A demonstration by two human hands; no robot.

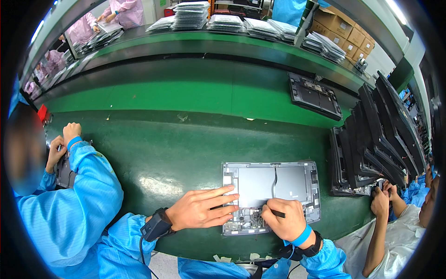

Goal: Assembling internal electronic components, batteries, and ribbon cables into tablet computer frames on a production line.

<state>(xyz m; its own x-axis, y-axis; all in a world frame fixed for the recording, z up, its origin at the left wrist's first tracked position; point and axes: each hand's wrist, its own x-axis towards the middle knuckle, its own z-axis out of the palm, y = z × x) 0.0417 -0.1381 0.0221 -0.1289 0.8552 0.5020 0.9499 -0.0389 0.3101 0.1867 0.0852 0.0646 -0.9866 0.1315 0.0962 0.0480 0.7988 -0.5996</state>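
Chassis (271,179) holds battery; left hand (200,209) flat, released; right hand (284,218) clenched on tool (278,214).

You're on an electronics assembly line: green conveyor belt (186,93), workers in blue smocks (69,204), stacked device shells (381,135) at three o'clock.

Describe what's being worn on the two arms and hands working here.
Both hands are bare, without gloves. The left hand has a black wrist-strapped device with a thin dark cable trailing down. The right hand has a bright blue wristband beside a black strap. Both sleeves are loose bright blue cloth.
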